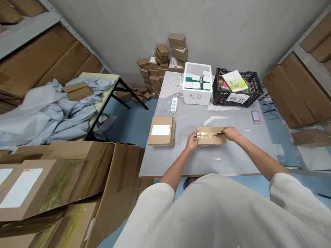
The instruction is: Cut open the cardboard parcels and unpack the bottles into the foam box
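A small cardboard box (211,140) lies flat on the grey table in front of me, with shiny yellowish tape (207,134) running along its top. My left hand (192,141) grips the box's left end, thumb and fingers against its edge. In my right hand (231,133) is a slim dark tool, seemingly a box cutter (220,133), with its tip against the tape near the box's right end. Its handle is mostly hidden by my closed fingers. To the left stands another cardboard box (160,137) with a white label.
A white foam bin (197,99) with green-and-white boxes and a black crate (218,94) of books stand at the table's back. Beside them lie a power strip (174,104) and a pixelated pink item (256,117). A large carton (124,172) of parcels stands left.
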`<state>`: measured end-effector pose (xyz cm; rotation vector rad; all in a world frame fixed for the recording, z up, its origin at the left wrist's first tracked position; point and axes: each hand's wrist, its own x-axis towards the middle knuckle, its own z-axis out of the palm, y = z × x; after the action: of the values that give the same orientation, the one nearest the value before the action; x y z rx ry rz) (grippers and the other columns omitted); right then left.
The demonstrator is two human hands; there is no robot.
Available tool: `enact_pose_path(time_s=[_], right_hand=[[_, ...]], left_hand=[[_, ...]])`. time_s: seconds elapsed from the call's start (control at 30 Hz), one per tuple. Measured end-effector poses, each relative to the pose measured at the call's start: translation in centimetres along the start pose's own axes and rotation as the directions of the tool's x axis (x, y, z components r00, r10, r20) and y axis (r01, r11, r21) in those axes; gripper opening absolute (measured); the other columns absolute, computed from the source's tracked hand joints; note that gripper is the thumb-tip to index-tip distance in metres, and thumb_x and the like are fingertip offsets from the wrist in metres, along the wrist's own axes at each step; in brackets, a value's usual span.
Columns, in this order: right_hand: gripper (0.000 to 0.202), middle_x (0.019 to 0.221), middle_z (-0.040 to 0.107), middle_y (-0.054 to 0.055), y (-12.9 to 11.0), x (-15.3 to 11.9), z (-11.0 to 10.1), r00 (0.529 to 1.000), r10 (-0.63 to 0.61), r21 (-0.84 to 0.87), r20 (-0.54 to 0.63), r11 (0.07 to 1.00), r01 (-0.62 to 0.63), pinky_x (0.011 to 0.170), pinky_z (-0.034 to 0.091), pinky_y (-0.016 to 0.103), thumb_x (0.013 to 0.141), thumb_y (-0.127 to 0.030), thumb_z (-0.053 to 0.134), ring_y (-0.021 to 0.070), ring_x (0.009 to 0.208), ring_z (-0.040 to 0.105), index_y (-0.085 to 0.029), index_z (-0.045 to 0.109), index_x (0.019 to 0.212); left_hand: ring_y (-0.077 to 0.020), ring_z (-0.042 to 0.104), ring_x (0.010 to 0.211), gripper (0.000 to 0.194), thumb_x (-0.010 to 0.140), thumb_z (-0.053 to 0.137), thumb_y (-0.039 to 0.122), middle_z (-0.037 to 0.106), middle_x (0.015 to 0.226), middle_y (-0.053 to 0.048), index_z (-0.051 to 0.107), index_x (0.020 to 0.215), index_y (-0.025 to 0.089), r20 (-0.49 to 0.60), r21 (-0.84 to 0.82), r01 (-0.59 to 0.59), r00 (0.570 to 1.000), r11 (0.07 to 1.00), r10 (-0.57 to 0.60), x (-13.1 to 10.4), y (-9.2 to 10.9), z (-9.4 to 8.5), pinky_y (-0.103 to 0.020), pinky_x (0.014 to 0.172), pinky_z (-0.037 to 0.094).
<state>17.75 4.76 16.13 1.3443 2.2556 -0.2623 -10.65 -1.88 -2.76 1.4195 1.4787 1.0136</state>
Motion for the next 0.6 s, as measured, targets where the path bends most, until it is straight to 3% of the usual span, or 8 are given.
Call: enact_pose_path(time_s=[0.17,0.4,0.6], right_hand=[[0.035,0.123,0.074,0.014,3.9,-2.0,1.5,0.999,0.031,0.048,-0.014,0.998,-0.031,0.082,0.05,0.034,0.109,-0.029,0.047,0.0282,0.109,0.07,-0.026,0.077,0.125],[0.03,0.123,0.073,0.016,5.4,-2.5,2.4,0.999,0.027,0.079,-0.037,0.997,-0.024,0.083,0.049,0.036,0.106,-0.026,0.053,0.0299,0.108,0.07,-0.025,0.078,0.122],[0.031,0.123,0.073,0.016,7.7,-3.5,3.2,0.999,0.025,0.072,-0.046,0.997,-0.022,0.082,0.048,0.037,0.106,-0.025,0.051,0.0302,0.109,0.068,-0.024,0.078,0.122]], left_hand=[[-0.0215,0.068,0.102,0.056,0.096,0.07,0.039,0.065,0.134,-0.012,0.062,0.149,0.026,-0.004,0.033,0.01,1.0,0.999,-0.01,0.1,0.0,0.0,-0.034,0.085,0.06],[-0.024,0.068,0.107,0.054,0.099,0.064,0.038,0.064,0.136,-0.013,0.06,0.152,0.027,-0.023,0.107,0.024,0.999,0.994,-0.022,-0.3,0.1,0.1,-0.038,0.092,0.059],[-0.0284,0.066,0.116,0.05,0.1,0.058,0.028,0.064,0.136,-0.013,0.061,0.149,0.026,-0.048,0.205,0.015,0.999,0.979,-0.005,-0.6,1.0,0.1,-0.048,0.109,0.052]])
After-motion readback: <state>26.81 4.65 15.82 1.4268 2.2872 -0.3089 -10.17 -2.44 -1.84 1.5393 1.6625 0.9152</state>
